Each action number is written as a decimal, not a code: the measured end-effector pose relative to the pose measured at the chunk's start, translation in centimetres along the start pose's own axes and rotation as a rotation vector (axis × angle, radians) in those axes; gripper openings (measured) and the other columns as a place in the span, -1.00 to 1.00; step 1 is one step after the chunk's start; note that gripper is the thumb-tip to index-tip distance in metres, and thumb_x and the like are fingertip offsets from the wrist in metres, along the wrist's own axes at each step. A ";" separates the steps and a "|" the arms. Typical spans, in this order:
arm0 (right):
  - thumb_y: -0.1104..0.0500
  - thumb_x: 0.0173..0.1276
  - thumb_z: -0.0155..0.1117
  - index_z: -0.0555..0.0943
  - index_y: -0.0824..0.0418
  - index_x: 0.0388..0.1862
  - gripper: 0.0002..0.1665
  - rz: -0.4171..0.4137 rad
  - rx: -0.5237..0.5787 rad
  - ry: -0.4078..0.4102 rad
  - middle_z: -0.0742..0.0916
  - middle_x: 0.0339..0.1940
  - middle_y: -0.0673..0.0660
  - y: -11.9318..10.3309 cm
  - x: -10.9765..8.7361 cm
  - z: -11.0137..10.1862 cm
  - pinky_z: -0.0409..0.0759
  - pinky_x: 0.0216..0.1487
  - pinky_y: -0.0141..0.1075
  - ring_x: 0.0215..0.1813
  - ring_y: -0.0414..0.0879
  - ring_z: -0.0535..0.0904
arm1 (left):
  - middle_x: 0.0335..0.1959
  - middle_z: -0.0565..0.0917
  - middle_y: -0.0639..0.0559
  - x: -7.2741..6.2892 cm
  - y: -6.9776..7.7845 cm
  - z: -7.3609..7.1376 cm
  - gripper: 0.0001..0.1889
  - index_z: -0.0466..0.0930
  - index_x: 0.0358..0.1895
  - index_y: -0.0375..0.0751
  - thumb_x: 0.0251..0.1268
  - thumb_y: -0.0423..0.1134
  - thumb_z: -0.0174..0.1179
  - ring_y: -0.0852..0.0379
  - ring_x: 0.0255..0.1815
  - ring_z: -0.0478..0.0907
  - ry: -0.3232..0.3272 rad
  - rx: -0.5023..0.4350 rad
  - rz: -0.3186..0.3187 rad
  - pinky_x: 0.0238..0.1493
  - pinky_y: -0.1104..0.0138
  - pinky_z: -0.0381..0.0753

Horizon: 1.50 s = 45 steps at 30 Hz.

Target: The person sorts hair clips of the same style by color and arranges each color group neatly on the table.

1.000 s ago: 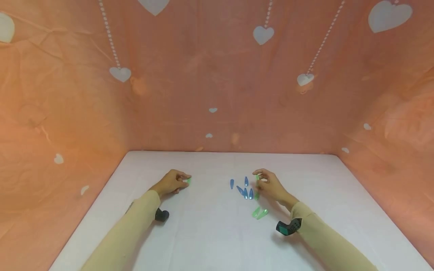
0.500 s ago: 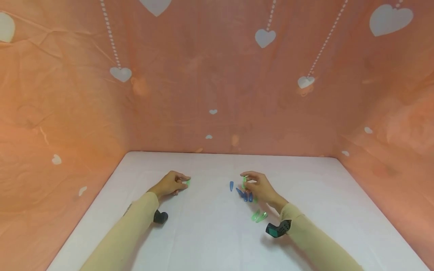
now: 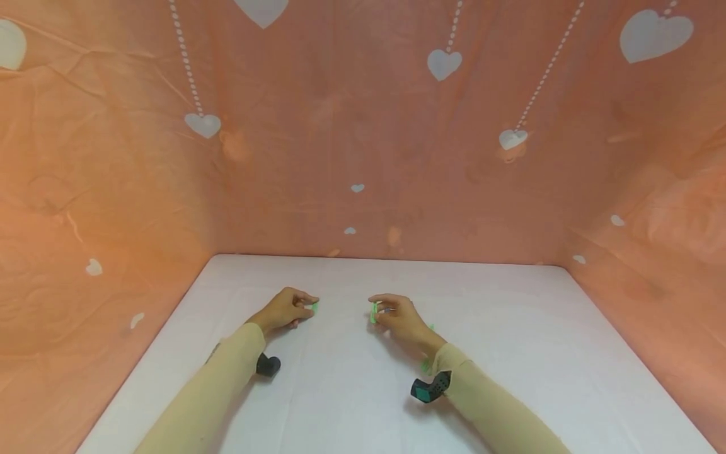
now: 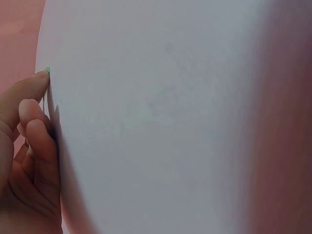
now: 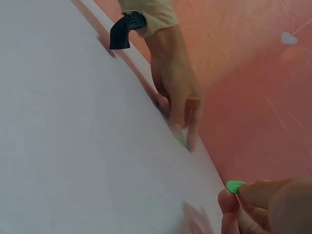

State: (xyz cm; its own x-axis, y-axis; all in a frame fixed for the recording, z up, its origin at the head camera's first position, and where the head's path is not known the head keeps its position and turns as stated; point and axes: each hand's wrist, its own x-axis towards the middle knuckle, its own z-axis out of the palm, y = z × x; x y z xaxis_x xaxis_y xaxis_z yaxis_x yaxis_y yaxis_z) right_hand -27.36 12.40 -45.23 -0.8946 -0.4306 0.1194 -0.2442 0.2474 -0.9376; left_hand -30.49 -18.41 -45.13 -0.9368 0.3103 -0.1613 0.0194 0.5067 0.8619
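Note:
My left hand (image 3: 282,309) is low over the table's left half, pinching a green false nail (image 3: 314,307) between thumb and fingertips. In the left wrist view only a green tip (image 4: 47,69) shows past a fingertip. Closer to the middle, my right hand (image 3: 404,323) pinches another green false nail (image 3: 374,313), held upright and apart from the left hand. That nail (image 5: 235,186) also appears at the lower right of the right wrist view. Beneath the right wrist, parts of loose green nails (image 3: 425,365) peek out. The blue nails are almost wholly hidden behind the right hand.
A white-covered table (image 3: 334,391) lies under both hands. Orange cloth (image 3: 283,189) with white hearts walls its back and sides. A black device (image 3: 268,365) is on the left wrist, and a similar device (image 3: 430,386) is on the right.
My right hand has moved left across the table with its green false nail, passing over the blue nails and now covering them. The left hand has stayed nearly still.

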 end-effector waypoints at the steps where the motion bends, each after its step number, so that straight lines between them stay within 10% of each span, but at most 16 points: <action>1: 0.49 0.39 0.13 0.45 0.52 0.31 -0.50 0.001 0.006 -0.002 0.68 -0.09 0.44 0.0 0.2 0.4 0.69 -0.27 -0.30 -0.26 0.03 0.75 | -0.69 0.31 0.16 0.0 0.0 0.0 -0.56 0.55 0.29 -0.39 0.36 -0.39 0.27 0.32 -0.75 0.30 0.003 -0.003 -0.008 -0.66 0.52 0.32; 11: 0.49 0.35 0.13 0.50 0.41 0.29 -0.49 0.059 0.009 -0.011 0.68 -0.10 0.32 0.1 2.0 4.2 0.50 -0.31 -0.44 -0.30 -0.24 0.59 | -0.68 0.32 0.16 0.3 -0.2 0.1 -0.57 0.58 0.27 -0.35 0.35 -0.39 0.28 0.32 -0.74 0.31 0.015 0.004 -0.020 -0.64 0.51 0.33; 45: 0.49 0.27 0.27 0.67 0.32 0.15 -0.56 0.068 -0.257 0.095 0.77 -0.11 0.24 -2.1 7.4 9.2 0.62 -0.01 -0.26 -0.10 -0.06 0.64 | -0.68 0.33 0.16 0.3 -0.1 -0.7 -0.57 0.56 0.28 -0.40 0.37 -0.39 0.26 0.30 -0.74 0.34 0.003 0.099 0.020 -0.64 0.50 0.36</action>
State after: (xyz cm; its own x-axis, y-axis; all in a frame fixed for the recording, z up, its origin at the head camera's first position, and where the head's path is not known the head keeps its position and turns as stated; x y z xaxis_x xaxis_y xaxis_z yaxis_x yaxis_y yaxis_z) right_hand -29.98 0.68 -45.42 -0.9402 -0.3255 0.1008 -0.2588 0.4897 -0.8326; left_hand -30.99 -18.92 -44.93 -0.9371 0.3186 -0.1426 0.0727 0.5777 0.8130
